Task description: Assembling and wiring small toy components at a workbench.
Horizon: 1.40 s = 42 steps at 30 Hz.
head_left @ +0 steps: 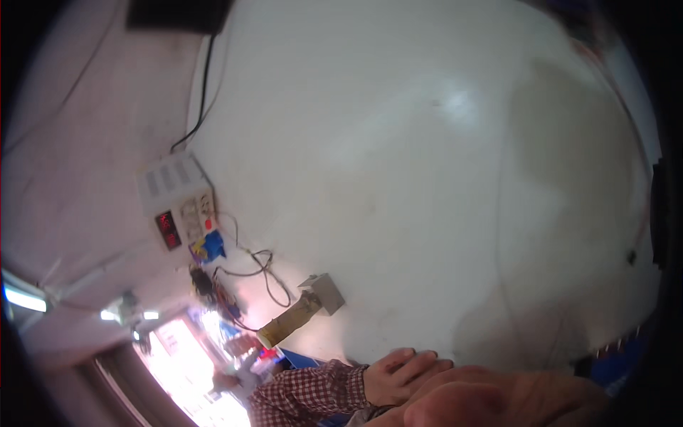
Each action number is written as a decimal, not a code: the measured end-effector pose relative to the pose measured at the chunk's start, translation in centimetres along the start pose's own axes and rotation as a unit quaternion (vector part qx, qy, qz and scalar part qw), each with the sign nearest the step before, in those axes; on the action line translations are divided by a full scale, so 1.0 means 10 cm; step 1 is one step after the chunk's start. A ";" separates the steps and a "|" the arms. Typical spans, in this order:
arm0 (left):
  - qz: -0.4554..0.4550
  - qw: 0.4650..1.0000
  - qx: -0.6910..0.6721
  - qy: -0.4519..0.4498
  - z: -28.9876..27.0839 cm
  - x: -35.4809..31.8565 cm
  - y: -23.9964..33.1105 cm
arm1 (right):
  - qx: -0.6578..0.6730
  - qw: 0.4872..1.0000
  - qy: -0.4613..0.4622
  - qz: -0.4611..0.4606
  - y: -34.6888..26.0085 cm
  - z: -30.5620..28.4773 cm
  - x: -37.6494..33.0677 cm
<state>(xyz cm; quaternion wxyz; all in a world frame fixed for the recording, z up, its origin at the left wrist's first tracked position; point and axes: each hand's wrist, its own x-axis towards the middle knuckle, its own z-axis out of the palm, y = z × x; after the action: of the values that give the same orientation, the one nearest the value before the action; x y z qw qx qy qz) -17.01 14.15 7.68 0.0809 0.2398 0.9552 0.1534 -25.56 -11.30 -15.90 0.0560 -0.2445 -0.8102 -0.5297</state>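
Note:
My left hand (pixel 400 377), in a red-and-white checked sleeve, rests at the lower edge of the white tabletop. Its fingers are stretched out side by side, and I see nothing in them. Large and close to the camera, my right hand (pixel 462 402) overlaps part of the left one; its fingers are blurred and mostly hidden. Nearest to the left hand on the table is a yellowish cylinder (pixel 288 324) with a grey metal block (pixel 324 293) at its end.
Left on the table stands a grey power supply (pixel 178 192) with a red lit display, a blue-and-yellow item (pixel 208 246) against its front. Thin cables (pixel 267 274) run from there toward the cylinder. A dark box-like thing (pixel 178 13) sits at the top. Behind, a person (pixel 242 377) is near bright windows.

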 end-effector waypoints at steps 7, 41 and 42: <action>-0.040 0.992 0.060 0.101 -0.01 0.05 0.00 | -0.151 0.962 -0.055 0.222 0.34 1.43 1.27; -0.176 0.911 0.034 0.370 0.00 -1.69 -1.13 | -0.578 0.057 0.245 0.776 1.07 2.48 -0.18; -0.224 0.901 -0.002 0.372 0.06 -1.70 -1.22 | -0.545 -0.103 0.429 0.713 1.17 2.47 0.16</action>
<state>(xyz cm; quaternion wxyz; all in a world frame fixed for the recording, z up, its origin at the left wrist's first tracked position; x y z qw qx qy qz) -7.31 -4.12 4.49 -0.2476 -0.0553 0.9440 0.2110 -17.47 14.86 -16.31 -0.5864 0.3552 -0.5707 0.4519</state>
